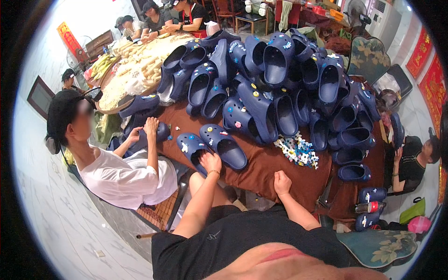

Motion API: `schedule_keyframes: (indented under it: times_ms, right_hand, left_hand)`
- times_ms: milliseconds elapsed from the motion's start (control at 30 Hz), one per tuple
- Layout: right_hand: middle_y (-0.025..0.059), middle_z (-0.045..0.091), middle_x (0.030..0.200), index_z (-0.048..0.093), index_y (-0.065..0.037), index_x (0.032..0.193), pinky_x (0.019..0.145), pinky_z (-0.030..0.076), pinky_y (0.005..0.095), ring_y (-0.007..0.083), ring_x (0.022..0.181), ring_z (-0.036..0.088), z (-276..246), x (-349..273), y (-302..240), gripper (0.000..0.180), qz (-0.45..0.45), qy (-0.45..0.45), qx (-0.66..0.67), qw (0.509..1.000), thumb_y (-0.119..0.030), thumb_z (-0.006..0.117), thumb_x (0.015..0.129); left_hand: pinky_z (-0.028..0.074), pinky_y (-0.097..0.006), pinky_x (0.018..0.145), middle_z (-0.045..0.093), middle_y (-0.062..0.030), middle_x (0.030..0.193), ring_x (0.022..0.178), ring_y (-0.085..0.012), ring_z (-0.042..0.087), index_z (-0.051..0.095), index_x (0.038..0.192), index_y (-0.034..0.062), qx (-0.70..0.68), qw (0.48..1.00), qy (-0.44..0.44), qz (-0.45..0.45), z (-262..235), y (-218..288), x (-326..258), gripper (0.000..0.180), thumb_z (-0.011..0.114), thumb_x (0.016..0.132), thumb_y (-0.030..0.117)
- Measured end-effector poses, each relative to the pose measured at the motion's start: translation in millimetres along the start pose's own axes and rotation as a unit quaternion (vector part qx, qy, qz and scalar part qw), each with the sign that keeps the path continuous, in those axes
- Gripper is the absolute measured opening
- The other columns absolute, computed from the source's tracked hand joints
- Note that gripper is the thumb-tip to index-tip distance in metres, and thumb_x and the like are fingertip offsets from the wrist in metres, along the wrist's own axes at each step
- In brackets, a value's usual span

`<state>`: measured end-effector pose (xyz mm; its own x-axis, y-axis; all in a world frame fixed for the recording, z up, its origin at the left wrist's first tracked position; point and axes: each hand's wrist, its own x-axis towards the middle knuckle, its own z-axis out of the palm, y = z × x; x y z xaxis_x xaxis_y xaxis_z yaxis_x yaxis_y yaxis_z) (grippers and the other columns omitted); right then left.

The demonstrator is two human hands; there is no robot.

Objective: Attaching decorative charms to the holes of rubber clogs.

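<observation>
A pair of navy clogs lies on the brown cloth in front of me, the left clog (188, 143) and the right clog (224, 145) side by side, both with small coloured charms on their holed tops. My left hand (211, 162) is at the left clog's foot opening, its fingers curled over the rim and partly hidden inside. Over the cloth's near edge, my right hand (282, 183) is closed in a loose fist; anything within it is hidden. Beyond it lies a loose pile of white, blue and black charms (298, 150).
A big heap of navy clogs (280, 60) covers the table's far side. At my left sits a person in white (126, 175) handling a clog; at the right, another person (413, 163) holds one. Corn (135, 58) and more people are at the back.
</observation>
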<state>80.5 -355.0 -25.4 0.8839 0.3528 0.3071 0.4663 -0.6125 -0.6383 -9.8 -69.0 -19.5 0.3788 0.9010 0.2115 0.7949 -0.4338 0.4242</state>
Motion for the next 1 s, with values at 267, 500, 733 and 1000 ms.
schedule_keyframes:
  times_ms: [267,500,733,1000]
  right_hand:
    - [0.0155,0.056,0.067,0.050,-0.008,0.071,0.053,0.041,0.0455,0.0367,0.062,0.054,-2.6,-1.9,-0.3,0.024,0.004,-0.002,-0.006,1.000,-0.029,0.046,0.084]
    - [0.0157,0.055,0.064,0.049,-0.008,0.072,0.052,0.040,0.0458,0.0372,0.062,0.054,-1.8,-2.6,-2.3,0.025,-0.003,0.006,-0.006,1.000,-0.029,0.046,0.084]
    - [0.0152,0.056,0.064,0.050,-0.008,0.072,0.052,0.040,0.0454,0.0368,0.061,0.054,-1.0,-1.6,-0.6,0.024,-0.009,0.008,-0.009,1.000,-0.028,0.046,0.084]
    - [0.0155,0.055,0.062,0.050,-0.008,0.071,0.050,0.040,0.0460,0.0372,0.059,0.054,-0.7,-1.0,-1.5,0.024,-0.015,0.015,-0.003,1.000,-0.028,0.046,0.084]
  left_hand:
    - [0.030,-0.047,0.092,0.053,-0.0208,0.099,0.100,-0.0343,0.046,0.056,0.086,-0.0040,-0.008,0.998,-0.057,-0.040,-6.3,5.9,-0.4,0.033,0.047,0.075,0.025]
    - [0.029,-0.046,0.093,0.055,-0.0210,0.094,0.097,-0.0346,0.048,0.057,0.083,-0.0042,-0.012,0.999,-0.016,-0.026,-4.5,2.8,-1.0,0.031,0.048,0.074,0.024]
    - [0.025,-0.045,0.097,0.054,-0.0212,0.098,0.100,-0.0335,0.047,0.056,0.086,-0.0042,-0.012,0.999,-0.039,-0.032,-6.8,3.3,-0.7,0.032,0.048,0.076,0.025]
    - [0.025,-0.045,0.097,0.054,-0.0212,0.099,0.102,-0.0335,0.045,0.055,0.089,-0.0049,-0.004,0.999,-0.040,-0.028,-1.0,0.1,0.7,0.034,0.048,0.076,0.026]
